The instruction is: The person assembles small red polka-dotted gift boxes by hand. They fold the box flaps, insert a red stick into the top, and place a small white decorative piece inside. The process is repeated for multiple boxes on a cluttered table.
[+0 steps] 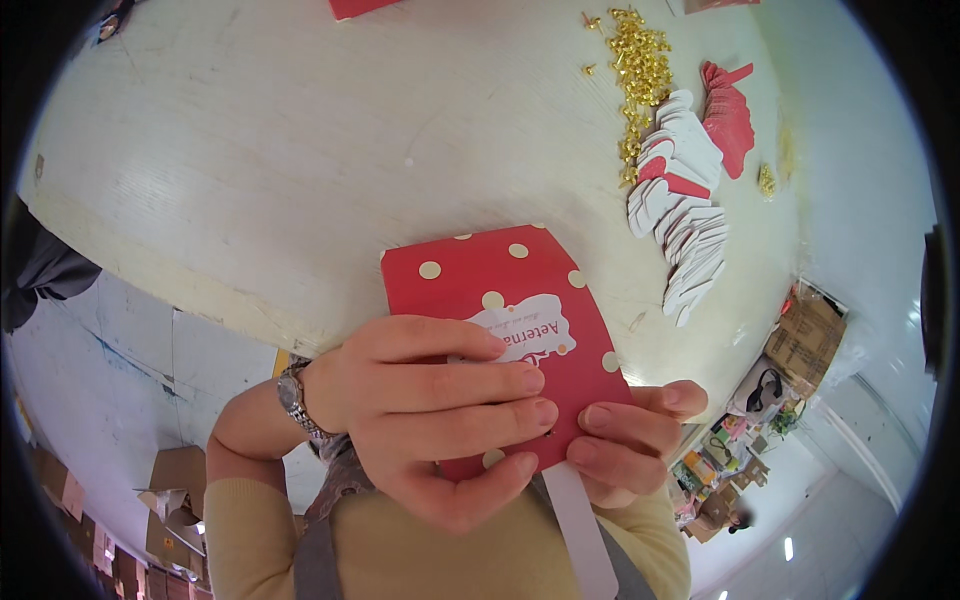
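Lying across the front of a red card with cream polka dots (450,285), the left hand (430,405) has its fingers slightly apart, their tips near the middle of the card; the back of the card is hidden, so I cannot tell whether this hand clamps it from behind. The right hand (635,435) has its fingers pinched on the card's lower right edge, close to the left hand's tips but not over them. The card is held tilted in front of the person's chest, at the near edge of the tabletop (300,150), its far end overlapping that surface in view; whether it touches it is unclear. A white scalloped label (540,322) shows on its face, partly covered by the left fingers. Just beside the right hand, a white strip (582,535) extends from the card's lower edge toward the person. A metal watch (290,398) circles the left wrist, and grey apron straps (318,550) cross a yellow top (440,545).

Farther off, to the right on the tabletop, white tags (690,240) lie in overlapping rows with a red one among them. Beyond and beside them are a fanned pile of red tags (730,125) and a long heap of small gold-coloured fasteners (640,60). A red piece (360,6) pokes in at the far edge of view.
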The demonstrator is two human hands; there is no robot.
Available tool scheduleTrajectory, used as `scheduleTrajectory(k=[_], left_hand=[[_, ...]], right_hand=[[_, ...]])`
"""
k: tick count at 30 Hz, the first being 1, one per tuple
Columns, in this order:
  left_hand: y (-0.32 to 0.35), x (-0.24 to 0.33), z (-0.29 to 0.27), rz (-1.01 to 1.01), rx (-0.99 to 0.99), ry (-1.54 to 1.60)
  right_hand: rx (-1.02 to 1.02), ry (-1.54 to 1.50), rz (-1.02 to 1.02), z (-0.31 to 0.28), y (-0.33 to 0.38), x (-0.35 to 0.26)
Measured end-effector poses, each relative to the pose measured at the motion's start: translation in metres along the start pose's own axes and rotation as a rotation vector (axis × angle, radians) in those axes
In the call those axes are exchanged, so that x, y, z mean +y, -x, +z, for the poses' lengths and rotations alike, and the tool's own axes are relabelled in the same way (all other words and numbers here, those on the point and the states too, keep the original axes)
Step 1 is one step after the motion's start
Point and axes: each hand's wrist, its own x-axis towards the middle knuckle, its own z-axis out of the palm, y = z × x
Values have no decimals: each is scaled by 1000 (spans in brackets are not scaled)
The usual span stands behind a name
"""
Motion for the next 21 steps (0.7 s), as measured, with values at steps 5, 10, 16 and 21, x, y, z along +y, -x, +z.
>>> scheduleTrajectory(k=[5,10,16,21], left_hand=[[-6,-7,-9,-20,-103,64],[-17,0,-3,-286,7,156],[-58,38,-12,-605,-101,-282],[-87,41,-34,-136,-387,-659]], right_hand=[[-4,-407,168,9,-22,13],[-112,-527,279,16,-39,30],[-45,-561,283,24,-36,36],[-47,-750,337,28,-39,40]])
